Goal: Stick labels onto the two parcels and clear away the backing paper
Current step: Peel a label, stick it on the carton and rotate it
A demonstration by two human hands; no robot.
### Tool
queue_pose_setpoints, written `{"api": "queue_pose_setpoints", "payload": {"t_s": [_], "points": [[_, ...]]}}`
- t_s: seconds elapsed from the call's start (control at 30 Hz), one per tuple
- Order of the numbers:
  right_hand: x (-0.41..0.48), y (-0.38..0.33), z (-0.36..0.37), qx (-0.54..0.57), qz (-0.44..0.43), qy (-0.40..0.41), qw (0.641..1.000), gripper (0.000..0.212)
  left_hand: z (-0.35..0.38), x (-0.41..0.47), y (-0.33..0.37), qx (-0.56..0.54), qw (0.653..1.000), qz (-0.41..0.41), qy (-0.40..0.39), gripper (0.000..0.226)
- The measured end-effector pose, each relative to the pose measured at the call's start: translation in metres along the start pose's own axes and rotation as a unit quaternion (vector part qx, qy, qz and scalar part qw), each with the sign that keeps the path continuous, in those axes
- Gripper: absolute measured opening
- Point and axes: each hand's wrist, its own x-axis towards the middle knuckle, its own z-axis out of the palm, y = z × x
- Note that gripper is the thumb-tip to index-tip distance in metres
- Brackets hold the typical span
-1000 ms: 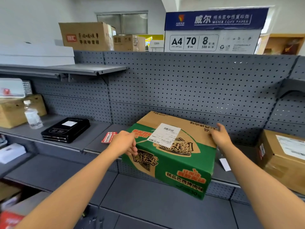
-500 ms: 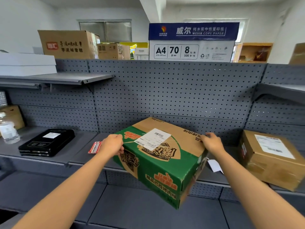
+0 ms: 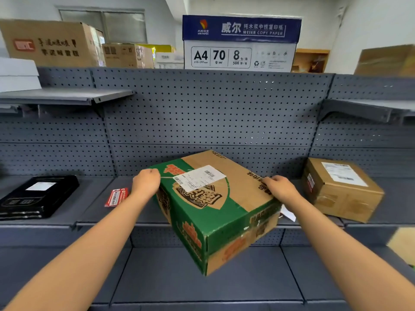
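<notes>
A green and brown carton (image 3: 215, 212) hangs tilted over the front edge of the grey middle shelf (image 3: 94, 205). A white shipping label (image 3: 198, 178) is stuck on its top. My left hand (image 3: 145, 182) grips the carton's far left corner and my right hand (image 3: 280, 188) grips its right top edge. A plain brown parcel (image 3: 341, 189) with a white label (image 3: 343, 173) sits on the shelf to the right. A white scrap of paper (image 3: 288, 213) lies on the shelf behind the carton's right side.
A black flat box (image 3: 36, 197) lies on the shelf at the left, a red and white card (image 3: 117, 196) beside my left wrist. Pegboard backs the shelf. Above stand an A4 paper carton (image 3: 241, 43) and brown boxes (image 3: 51, 43). A lower shelf (image 3: 202, 277) runs beneath.
The carton has swung round in both hands, its near corner now pointing down and toward me. The view has shifted right, bringing the brown parcel further into sight.
</notes>
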Motion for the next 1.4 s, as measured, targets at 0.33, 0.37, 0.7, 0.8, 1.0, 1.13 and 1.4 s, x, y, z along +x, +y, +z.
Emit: {"api": "queue_pose_setpoints", "payload": {"t_s": [0.33, 0.37, 0.7, 0.8, 1.0, 1.13, 1.4], "points": [[-0.039, 0.013, -0.001, 0.058, 0.020, -0.023, 0.998, 0.038, 0.045, -0.008, 0.030, -0.198, 0.971, 0.014, -0.136, 0.025], [-0.042, 0.013, -0.001, 0.065, 0.020, -0.021, 0.997, 0.036, 0.048, -0.007, 0.031, -0.180, 0.976, 0.020, -0.122, 0.026], [-0.056, 0.001, 0.023, 0.172, 0.055, -0.028, 0.983, 0.026, 0.034, -0.009, 0.031, -0.144, 0.966, 0.092, -0.194, 0.031], [-0.059, -0.007, 0.029, 0.201, 0.047, -0.063, 0.976, 0.024, 0.025, -0.013, 0.025, -0.112, 0.971, 0.106, -0.182, 0.033], [-0.059, -0.012, 0.020, 0.226, 0.056, -0.098, 0.968, 0.031, 0.002, -0.006, 0.003, -0.115, 0.970, 0.040, -0.210, 0.026], [-0.051, -0.007, 0.018, 0.249, 0.048, -0.114, 0.961, 0.034, 0.001, -0.009, -0.004, -0.158, 0.961, 0.008, -0.229, 0.028], [-0.034, -0.006, 0.004, 0.270, 0.054, -0.124, 0.953, 0.040, 0.015, -0.021, 0.010, -0.199, 0.956, 0.008, -0.215, 0.027]]}}
